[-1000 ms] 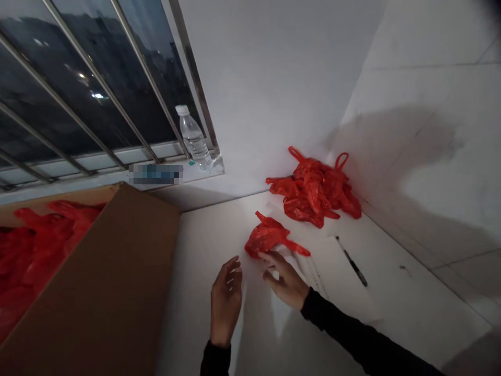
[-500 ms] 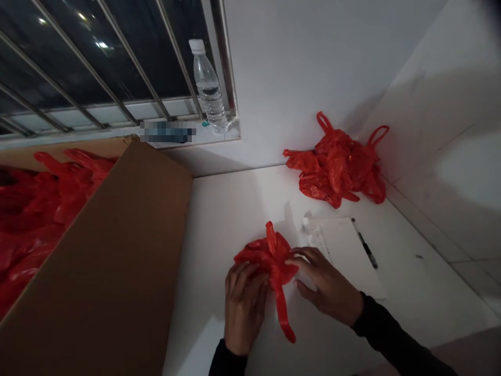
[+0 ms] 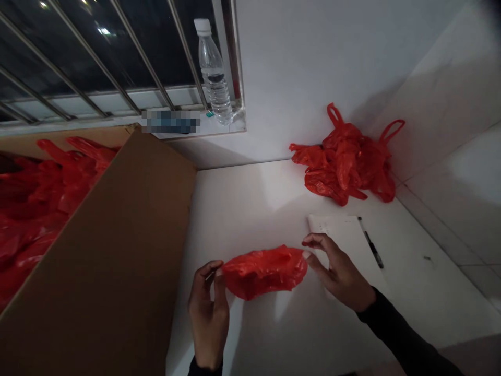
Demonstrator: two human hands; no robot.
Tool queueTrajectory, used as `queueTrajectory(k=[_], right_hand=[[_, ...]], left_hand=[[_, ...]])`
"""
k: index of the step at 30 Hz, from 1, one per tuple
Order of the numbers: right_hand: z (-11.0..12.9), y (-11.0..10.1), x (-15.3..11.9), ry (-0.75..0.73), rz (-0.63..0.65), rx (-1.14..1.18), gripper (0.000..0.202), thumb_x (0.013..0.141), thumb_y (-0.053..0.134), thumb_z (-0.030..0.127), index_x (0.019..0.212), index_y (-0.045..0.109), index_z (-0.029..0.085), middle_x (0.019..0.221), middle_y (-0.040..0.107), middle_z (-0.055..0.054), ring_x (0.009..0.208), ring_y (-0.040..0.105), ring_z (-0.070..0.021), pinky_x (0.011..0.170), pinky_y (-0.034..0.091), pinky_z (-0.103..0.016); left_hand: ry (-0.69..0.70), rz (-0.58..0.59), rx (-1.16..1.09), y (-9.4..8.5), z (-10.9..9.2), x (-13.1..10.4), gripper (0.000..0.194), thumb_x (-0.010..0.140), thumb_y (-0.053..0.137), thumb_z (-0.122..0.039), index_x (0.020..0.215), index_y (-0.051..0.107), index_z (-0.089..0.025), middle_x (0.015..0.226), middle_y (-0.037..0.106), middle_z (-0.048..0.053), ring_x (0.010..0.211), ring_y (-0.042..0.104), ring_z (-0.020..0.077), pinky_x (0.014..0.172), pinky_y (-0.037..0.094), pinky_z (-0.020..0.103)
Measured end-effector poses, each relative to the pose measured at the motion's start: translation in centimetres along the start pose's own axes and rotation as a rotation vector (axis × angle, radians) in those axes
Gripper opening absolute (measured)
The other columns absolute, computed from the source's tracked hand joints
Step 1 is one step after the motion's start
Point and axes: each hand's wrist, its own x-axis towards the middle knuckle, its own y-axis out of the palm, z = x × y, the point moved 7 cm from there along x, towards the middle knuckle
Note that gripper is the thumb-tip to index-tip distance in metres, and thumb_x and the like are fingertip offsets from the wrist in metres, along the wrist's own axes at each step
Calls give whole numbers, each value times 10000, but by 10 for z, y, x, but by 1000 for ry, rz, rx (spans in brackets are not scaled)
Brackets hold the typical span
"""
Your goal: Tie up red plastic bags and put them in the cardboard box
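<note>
Over the white table [image 3: 274,334], just past the box [image 3: 109,261]: one red bag [image 3: 265,270], stretched sideways between two hands and lifted a little off the top. Left end pinched between thumb and fingertips of the left hand [image 3: 208,308], palm turned toward the face, wrist coming straight up from the bottom edge. Right end pinched by the right hand [image 3: 340,270], thumb and first finger pressed together on the plastic, other fingers spread loose and a bit curled, dark sleeve [image 3: 407,339] slanting in from the lower right. To do this step well, probably best to keep both pinches light but firm, pull evenly so the thin plastic goes flat without tearing, and keep both ends level. Best also to stay clear of the paper [image 3: 344,235] and pen [image 3: 372,249] lying just beside the right hand, so neither gets knocked. Farther back, near the wall corner, a pile of more red bags [image 3: 344,162], well apart from the hands. Inside the box, lots more red bags [image 3: 35,193]. Up on the window ledge, a water bottle [image 3: 213,73] standing upright by the bars.
</note>
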Motion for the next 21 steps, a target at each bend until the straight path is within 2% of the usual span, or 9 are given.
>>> queueTrajectory(k=[2, 4, 7, 9, 12, 14, 17, 19, 21], right_hand=[[10, 10, -1, -88, 22, -15, 407, 992, 558, 398, 1357, 453, 253, 1325, 557, -93, 1277, 508, -247, 1078, 425, -430], [21, 22, -1, -132, 108, -10, 399, 987, 569, 382, 1355, 474, 260, 1293, 572, -91, 1248, 524, -247, 1082, 424, -448], [30, 34, -2, -125, 228, -5, 233, 1001, 541, 363, 1212, 581, 271, 1167, 615, -65, 1141, 570, -232, 1007, 473, -434], [33, 38, -4, -141, 290, -18, 240, 988, 573, 378, 1205, 599, 279, 1174, 624, -55, 1179, 552, -240, 1083, 417, -482], [32, 43, -10, -207, 411, -56, 342, 938, 665, 390, 1253, 594, 277, 1175, 645, -40, 1208, 550, -246, 1210, 231, -559], [29, 42, -13, -231, 442, -83, 303, 941, 664, 361, 1222, 612, 259, 1109, 658, -31, 1143, 588, -229, 1227, 192, -557], [28, 29, -14, -208, 322, -70, 175, 982, 591, 330, 1130, 624, 243, 995, 649, -22, 1062, 609, -209, 1188, 288, -514], [28, 16, -13, -152, 190, -39, 149, 996, 552, 332, 1106, 596, 243, 1014, 636, -37, 1087, 592, -221, 1077, 408, -458], [29, 7, -14, -97, 114, -4, 138, 1002, 519, 327, 1107, 555, 244, 1042, 616, -48, 1059, 585, -222, 931, 471, -396]], left_hand=[[86, 58, 3, 5, -14, -5, 313, 1006, 519, -373, 1298, 563, -268, 1344, 599, 74, 1250, 570, 245, 1038, 467, 389], [270, 208, 50, 18, -36, -12, 401, 995, 522, -304, 1396, 503, -294, 1433, 531, 74, 1351, 477, 254, 1111, 415, 440], [534, 461, 166, 40, -60, -27, 527, 927, 613, -226, 1429, 474, -310, 1405, 552, 61, 1349, 460, 260, 1185, 322, 524], [613, 506, 230, 44, -64, -30, 533, 884, 685, -228, 1381, 513, -313, 1336, 598, 45, 1303, 493, 261, 1210, 261, 560], [626, 473, 243, 40, -61, -26, 289, 885, 705, -207, 1147, 633, -304, 1110, 683, -2, 1152, 587, 226, 1169, 318, 519], [555, 443, 188, 34, -54, -20, 124, 903, 684, -198, 980, 662, -293, 961, 703, -39, 1027, 636, 195, 1135, 362, 473], [345, 264, 120, 13, -39, -8, 32, 942, 643, -252, 923, 655, -275, 896, 701, -36, 902, 660, 178, 1014, 465, 406], [213, 97, 111, -3, -31, -5, 52, 993, 569, -278, 989, 616, -258, 904, 693, -3, 860, 666, 180, 852, 521, 347], [151, 29, 82, -11, -31, -8, 135, 1032, 487, -314, 1119, 569, -253, 1014, 696, 41, 943, 681, 199, 804, 537, 333]])
